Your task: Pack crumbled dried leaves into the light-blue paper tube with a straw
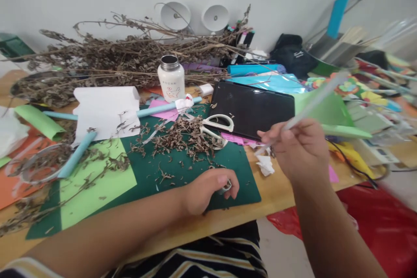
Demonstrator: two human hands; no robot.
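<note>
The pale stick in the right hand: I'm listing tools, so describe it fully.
The stick is long, thin, whitish and translucent-looking, perhaps plastic. The right hand grips it above the table, slanting up to the right. Its upper end is free and blurred; its lower end pokes out below the grip, and whether that touches anything is unclear.

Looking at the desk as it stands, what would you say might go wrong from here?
The left hand holds a small tube near the desk's front edge; if the grip slackened, it might roll off. The scissors lie against the leaf pile, blades hard to make out, so a reaching hand could get nicked. The open bottle stands close to the dry stems, so crumbs might drop in.
</note>
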